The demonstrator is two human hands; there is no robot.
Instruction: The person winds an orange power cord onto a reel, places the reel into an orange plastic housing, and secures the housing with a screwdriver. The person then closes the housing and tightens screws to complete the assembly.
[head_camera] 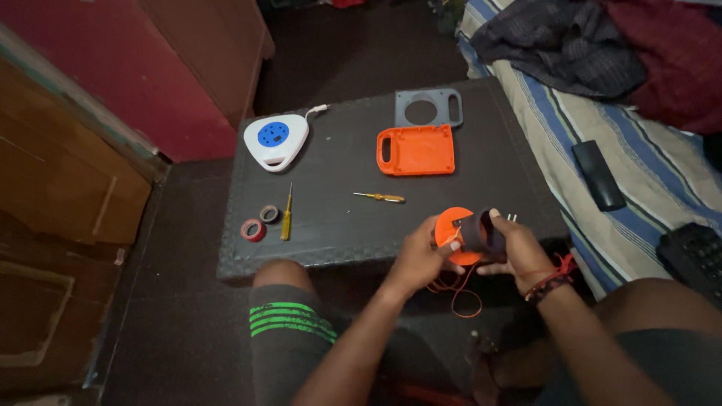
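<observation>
Both hands meet over the near edge of a low dark table (338,225). My left hand (421,256) grips the rim of a round orange reel (453,225). My right hand (519,252) holds a dark coil of cable (481,231) wound on that reel, with a plug's metal pins (512,217) sticking out beside the thumb. Thin orange wires (462,297) hang down from the reel below my hands.
On the table lie an orange handled cover (416,150), a grey handled frame (429,109), a white and blue triangular socket box (276,139), two yellow screwdrivers (380,197) (286,214) and two tape rolls (259,223). A striped bed (602,143) with clothes and a remote (598,174) is at right.
</observation>
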